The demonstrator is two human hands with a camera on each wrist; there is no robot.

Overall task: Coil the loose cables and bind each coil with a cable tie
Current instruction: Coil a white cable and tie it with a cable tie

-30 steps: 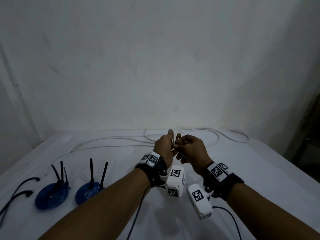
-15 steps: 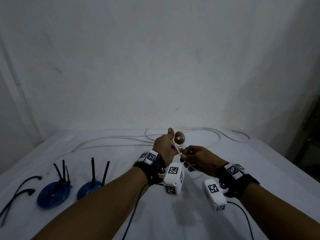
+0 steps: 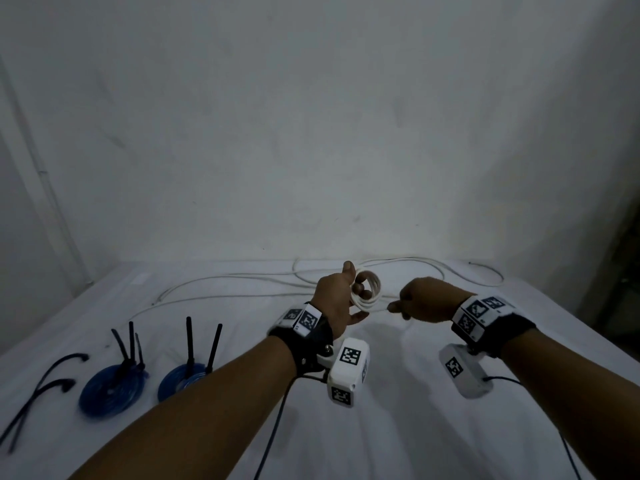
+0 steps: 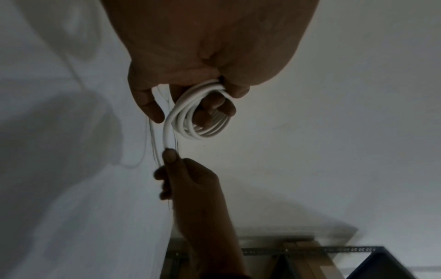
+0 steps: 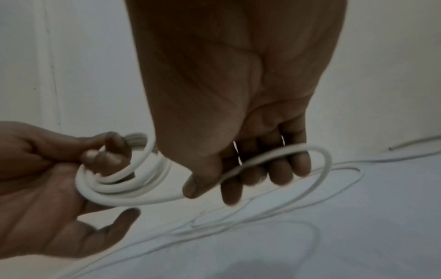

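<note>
My left hand [image 3: 341, 299] grips a small coil of white cable [image 3: 367, 292] above the table, with fingers hooked through its loops; the coil [image 4: 200, 115] shows several turns. My right hand [image 3: 420, 301] pinches the same cable's free run [image 5: 274, 156] a short way to the right of the coil [image 5: 124, 181], fingers curled around it. The rest of the white cable [image 3: 242, 284] trails loose over the far part of the table. Two blue coils [image 3: 112, 388] [image 3: 183, 379] lie at the left, each with black cable ties sticking up.
Two loose black cable ties [image 3: 41, 389] lie at the far left edge of the white table [image 3: 381, 427]. A bare wall stands right behind the table. Metal shelving [image 4: 310, 253] shows to the right, beyond the table.
The hands were together at the coil; now my right hand has drawn away to the right along the cable. The coil in my left hand shows more turns.
</note>
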